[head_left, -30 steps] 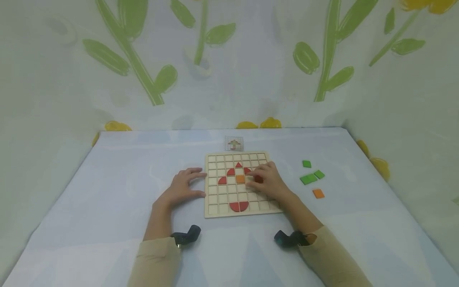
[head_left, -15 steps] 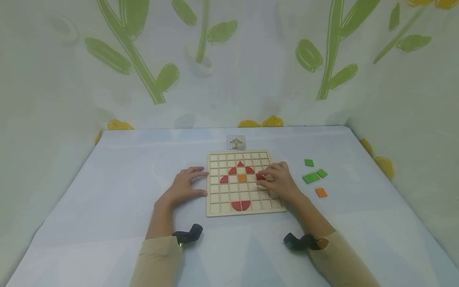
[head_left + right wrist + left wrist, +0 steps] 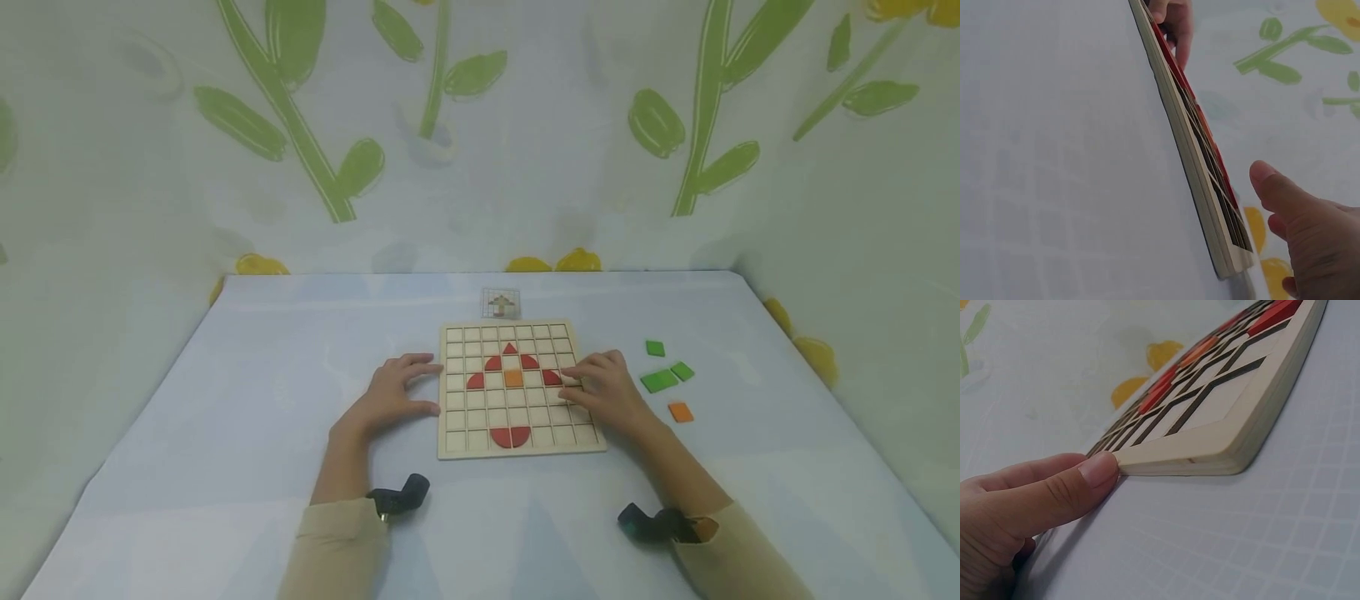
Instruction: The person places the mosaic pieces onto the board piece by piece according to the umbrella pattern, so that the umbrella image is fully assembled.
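on the table (image 3: 225, 433), the grid board (image 3: 476, 418) meets the spread fingers of the left hand (image 3: 390, 390), whose push could slide it; the right hand (image 3: 607, 390), fingers parted and gripping nothing, is just beside a red piece (image 3: 551, 377) that a stray brush could dislodge.

One board (image 3: 477, 421) — seven red pieces (image 3: 521, 437)

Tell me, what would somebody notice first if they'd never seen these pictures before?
Probably the red pieces and the orange square, bright on the pale wooden board in the middle of the table. Then maybe the two hands: the left hand touches the board's left edge, while the right hand hovers over its right side. Loose green tiles and an orange tile lie on the table, right of the board.
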The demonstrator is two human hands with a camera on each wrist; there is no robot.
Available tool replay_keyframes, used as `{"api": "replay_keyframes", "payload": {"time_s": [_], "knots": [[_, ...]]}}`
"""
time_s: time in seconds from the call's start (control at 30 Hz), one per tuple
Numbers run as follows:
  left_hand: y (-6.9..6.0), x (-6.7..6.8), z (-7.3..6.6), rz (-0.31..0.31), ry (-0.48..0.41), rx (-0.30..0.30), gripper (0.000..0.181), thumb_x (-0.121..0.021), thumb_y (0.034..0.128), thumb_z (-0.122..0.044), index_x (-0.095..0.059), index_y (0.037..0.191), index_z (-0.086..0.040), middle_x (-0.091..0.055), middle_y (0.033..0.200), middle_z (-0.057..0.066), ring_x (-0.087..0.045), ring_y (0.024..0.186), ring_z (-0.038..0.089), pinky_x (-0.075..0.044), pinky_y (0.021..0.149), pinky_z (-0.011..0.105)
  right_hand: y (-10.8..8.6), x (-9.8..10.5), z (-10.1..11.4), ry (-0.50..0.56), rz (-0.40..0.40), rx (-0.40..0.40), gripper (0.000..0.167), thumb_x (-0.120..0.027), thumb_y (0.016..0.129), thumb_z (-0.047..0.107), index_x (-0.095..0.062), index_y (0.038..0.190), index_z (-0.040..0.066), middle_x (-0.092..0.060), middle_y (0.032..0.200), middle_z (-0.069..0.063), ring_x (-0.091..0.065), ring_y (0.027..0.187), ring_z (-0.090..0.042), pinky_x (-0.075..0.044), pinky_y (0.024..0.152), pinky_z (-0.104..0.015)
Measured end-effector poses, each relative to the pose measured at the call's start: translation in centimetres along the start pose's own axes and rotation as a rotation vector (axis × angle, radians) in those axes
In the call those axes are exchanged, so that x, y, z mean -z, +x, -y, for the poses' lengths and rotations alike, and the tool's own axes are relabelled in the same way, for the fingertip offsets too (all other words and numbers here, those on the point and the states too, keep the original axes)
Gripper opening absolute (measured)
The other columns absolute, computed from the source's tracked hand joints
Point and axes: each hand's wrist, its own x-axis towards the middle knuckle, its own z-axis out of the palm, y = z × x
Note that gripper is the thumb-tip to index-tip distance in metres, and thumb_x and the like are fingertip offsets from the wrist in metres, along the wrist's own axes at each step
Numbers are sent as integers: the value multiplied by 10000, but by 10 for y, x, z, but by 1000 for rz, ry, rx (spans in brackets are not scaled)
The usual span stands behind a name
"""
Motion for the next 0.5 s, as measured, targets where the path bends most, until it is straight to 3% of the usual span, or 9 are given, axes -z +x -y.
{"api": "replay_keyframes", "payload": {"time_s": [0.17, 0.5], "knots": [[0, -1, 0, -5, -3, -3, 659, -781, 725, -415, -575, 1307, -187, -426, 1449, 66, -351, 1314, 302, -273, 1054, 529, -4, 5, -4, 19, -11, 0, 312, -825, 705, 195, -740, 975, 66, -645, 899, -49, -421, 903, -216, -369, 728, -348], [-1, 0, -1, -18, -1, -3, 662, -786, 716, -418, -583, 1298, -178, -442, 1434, 76, -364, 1302, 309, -288, 1044, 531, -15, 16, -15, -43, -49, 18, 299, -840, 678, 156, -740, 941, 54, -631, 859, -45, -420, 911, -217, -370, 738, -358]]}}
